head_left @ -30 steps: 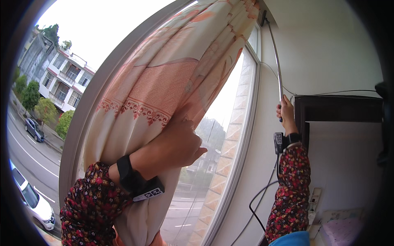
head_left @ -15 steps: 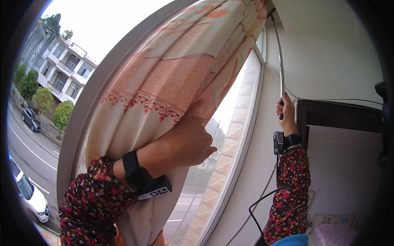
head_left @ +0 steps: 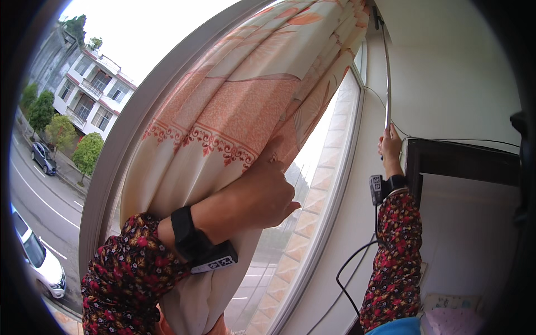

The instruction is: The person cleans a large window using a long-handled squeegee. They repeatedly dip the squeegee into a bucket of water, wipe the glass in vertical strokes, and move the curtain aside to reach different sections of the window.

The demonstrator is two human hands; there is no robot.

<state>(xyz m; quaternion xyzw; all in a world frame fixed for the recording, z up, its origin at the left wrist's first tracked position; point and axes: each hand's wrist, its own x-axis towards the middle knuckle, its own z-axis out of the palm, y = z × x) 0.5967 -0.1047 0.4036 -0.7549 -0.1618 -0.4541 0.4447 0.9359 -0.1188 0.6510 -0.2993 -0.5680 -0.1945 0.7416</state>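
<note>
Holds a slim metal rod (head_left: 387,78) aloft in the right hand (head_left: 391,146), clasping it with curled fingers close to the lower end and leaving only a short dark tip below the fist. Stands the rod nearly upright in front of the pale wall (head_left: 446,72), with its long axis leaning slightly left toward the top. Points its upper end at a dark fitting (head_left: 378,21), high up beside the gathered top of a patterned curtain (head_left: 229,103). Cannot tell for certain of any join between rod and fitting. Has the left hand (head_left: 258,192) well apart from the right, in front of the curtain, with its back to the camera, thumb pointing right and fingers bent toward the cloth near the scrolled red border. Cannot tell there between a grip on the fabric and a mere touch. Slants the curtain's length from upper right to lower left, alongside the grey window frame (head_left: 103,195). Wears a black band (head_left: 190,231) on the left wrist, and floral sleeves (head_left: 397,251) on both arms. Shows a dark door frame (head_left: 469,162) to the right, beyond the right forearm.
</note>
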